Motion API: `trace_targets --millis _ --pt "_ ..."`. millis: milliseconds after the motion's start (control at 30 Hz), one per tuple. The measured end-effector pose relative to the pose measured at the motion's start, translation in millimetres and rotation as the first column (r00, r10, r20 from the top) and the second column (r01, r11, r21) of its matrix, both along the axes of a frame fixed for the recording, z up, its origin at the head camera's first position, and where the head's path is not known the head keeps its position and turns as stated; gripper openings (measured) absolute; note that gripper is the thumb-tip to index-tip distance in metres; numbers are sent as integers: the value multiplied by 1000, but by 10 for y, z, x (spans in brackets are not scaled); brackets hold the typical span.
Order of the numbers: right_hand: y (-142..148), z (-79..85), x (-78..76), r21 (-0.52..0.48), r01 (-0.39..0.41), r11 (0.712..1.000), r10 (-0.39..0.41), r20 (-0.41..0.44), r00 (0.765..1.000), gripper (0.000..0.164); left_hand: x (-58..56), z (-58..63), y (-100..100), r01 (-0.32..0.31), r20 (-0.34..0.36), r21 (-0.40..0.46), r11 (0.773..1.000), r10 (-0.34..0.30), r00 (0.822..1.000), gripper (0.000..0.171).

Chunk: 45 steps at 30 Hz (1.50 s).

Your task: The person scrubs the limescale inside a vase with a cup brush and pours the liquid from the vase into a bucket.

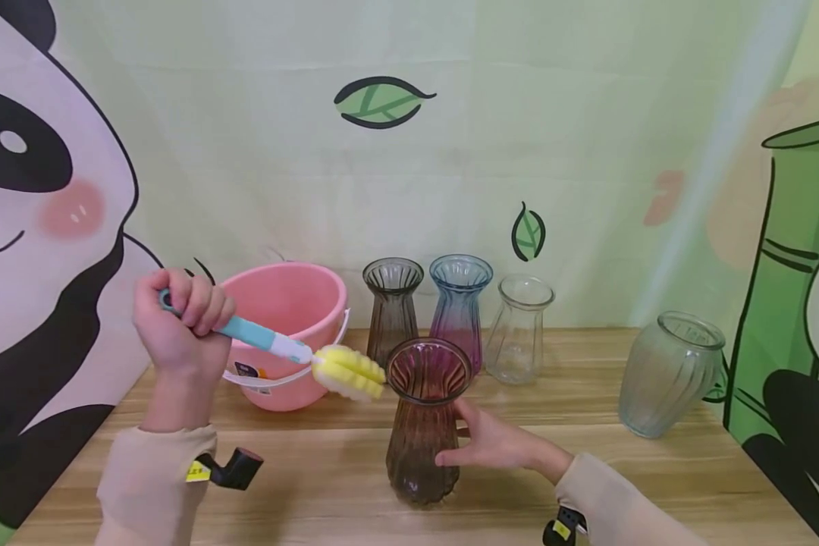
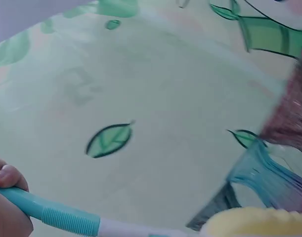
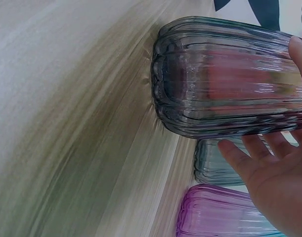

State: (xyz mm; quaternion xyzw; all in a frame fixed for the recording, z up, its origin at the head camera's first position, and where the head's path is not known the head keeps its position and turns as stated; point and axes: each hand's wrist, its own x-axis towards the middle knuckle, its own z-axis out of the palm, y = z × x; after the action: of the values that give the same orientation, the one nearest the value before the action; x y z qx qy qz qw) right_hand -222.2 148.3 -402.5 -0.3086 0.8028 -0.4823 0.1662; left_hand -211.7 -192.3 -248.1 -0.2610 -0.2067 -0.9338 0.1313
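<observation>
My left hand (image 1: 186,322) grips the blue handle of a sponge bottle brush (image 1: 249,331). The brush's yellow sponge head (image 1: 346,371) points right, its tip close beside the rim of a ribbed glass vase (image 1: 419,436). This vase is reddish-brown above and greyer toward its base, and it is upright at the front of the table. My right hand (image 1: 498,441) holds it from the right, thumb on the near side and fingers behind. In the right wrist view, the thumb and spread fingers of that hand (image 3: 281,182) straddle the glass vase (image 3: 230,79).
A pink bucket (image 1: 283,390) with a white handle stands behind the brush. Beyond the held vase stand a grey vase (image 1: 390,322), a blue-and-purple vase (image 1: 460,311) and a clear vase (image 1: 515,341). Farther right on the wooden table (image 1: 553,485) is a rounded clear glass vase (image 1: 669,379).
</observation>
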Motion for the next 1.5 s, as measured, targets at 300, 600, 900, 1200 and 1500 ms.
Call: trace_targets --millis 300,600,900,1200,1500 --pt "4 -10 -8 -1 3 1000 -3 -2 1000 72 81 149 -153 40 -52 323 946 -24 998 37" --pt "15 -37 -25 17 13 1000 -13 12 1000 72 95 253 -16 159 -101 364 918 -130 986 38" --pt "17 -37 -33 9 7 1000 -8 30 1000 76 49 294 310 271 -112 155 950 -256 960 35" --pt "6 -10 -20 3 -2 1000 2 28 1000 77 -3 542 540 257 -138 -173 951 -282 949 36" --pt "-5 21 -14 3 -13 1000 13 34 999 72 -41 740 824 186 -115 -444 876 -262 958 33"
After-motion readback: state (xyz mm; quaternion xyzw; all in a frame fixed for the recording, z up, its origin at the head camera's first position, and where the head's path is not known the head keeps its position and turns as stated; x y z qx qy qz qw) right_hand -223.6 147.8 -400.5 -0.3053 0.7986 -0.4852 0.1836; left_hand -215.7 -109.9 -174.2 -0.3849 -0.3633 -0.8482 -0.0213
